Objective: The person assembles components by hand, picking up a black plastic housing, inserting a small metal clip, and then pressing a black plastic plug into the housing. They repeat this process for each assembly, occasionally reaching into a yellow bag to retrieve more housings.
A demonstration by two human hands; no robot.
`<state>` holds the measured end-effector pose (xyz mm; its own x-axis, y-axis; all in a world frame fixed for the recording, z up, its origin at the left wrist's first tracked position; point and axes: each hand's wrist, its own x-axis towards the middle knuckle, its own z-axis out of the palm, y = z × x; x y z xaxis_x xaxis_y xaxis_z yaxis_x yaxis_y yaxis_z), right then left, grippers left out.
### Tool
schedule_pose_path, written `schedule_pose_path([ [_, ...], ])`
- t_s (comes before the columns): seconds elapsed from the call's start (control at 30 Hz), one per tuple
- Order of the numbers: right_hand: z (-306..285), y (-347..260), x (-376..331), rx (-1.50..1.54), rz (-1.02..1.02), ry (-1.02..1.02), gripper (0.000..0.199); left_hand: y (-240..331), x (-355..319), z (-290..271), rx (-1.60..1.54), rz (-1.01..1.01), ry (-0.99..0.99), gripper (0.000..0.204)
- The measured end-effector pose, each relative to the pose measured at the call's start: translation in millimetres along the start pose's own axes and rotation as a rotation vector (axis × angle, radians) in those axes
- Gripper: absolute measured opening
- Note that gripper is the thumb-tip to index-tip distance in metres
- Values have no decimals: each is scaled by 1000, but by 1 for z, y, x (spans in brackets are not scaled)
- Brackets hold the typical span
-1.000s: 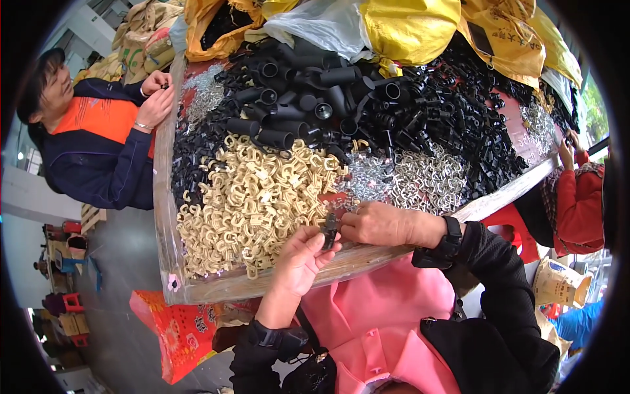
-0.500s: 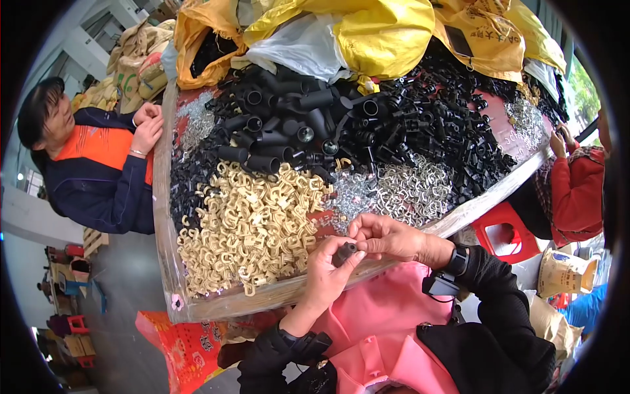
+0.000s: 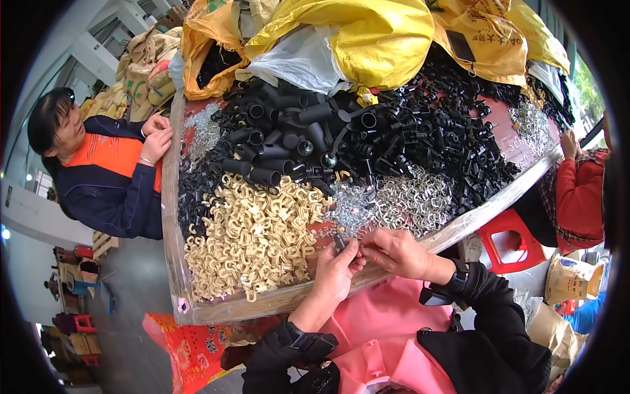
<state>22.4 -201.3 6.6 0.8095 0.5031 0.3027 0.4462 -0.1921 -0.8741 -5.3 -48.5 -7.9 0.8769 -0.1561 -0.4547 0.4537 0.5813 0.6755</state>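
Note:
Over the table's near edge, my left hand [image 3: 333,272] is closed on a small black plastic part [image 3: 339,241], whose end sticks up past the thumb and fingers. My right hand [image 3: 405,255] is right beside it, thumb and fingers pinched together; whatever they hold is too small or hidden to make out. Just beyond my hands lie a heap of small silvery screws [image 3: 353,210] and a heap of bent silver metal clips [image 3: 417,200]. To the left spreads a big pile of gold-coloured clips [image 3: 256,236].
Black tubes [image 3: 315,113] and small black parts [image 3: 453,141] cover the table's middle and right. Yellow bags [image 3: 384,39] stand along the far side. Co-workers sit left [image 3: 108,174] and right [image 3: 581,197]. A red stool [image 3: 508,240] is at the right, beyond the wooden rim [image 3: 479,205].
The black part has tipped so its end points away from me rather than toward my right hand. My right hand has drawn slightly lower, fingers more curled. The whole view has shifted slightly.

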Motion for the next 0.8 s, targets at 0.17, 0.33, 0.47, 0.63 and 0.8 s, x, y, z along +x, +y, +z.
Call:
schedule_pose_path([
  [0.17, 3, 1, -1, -246, -116, 14, 11, -3, 3, 1, -112, -48, -2, 9],
  [0.33, 8, -3, -2, -357, -183, -13, 12, -14, 2, -2, -249, -137, 94, 8],
  [0.47, 8, 0, -6, -528, -282, -37, 13, -23, 4, -12, -277, -176, 5, 7],
  [0.63, 10, 3, -4, -606, -337, -41, 13, -18, 3, -11, -273, -196, 14, 7],
  [0.8, 9, -3, 1, -564, -348, -50, 12, -12, -2, -6, -276, -198, 45, 8],
])
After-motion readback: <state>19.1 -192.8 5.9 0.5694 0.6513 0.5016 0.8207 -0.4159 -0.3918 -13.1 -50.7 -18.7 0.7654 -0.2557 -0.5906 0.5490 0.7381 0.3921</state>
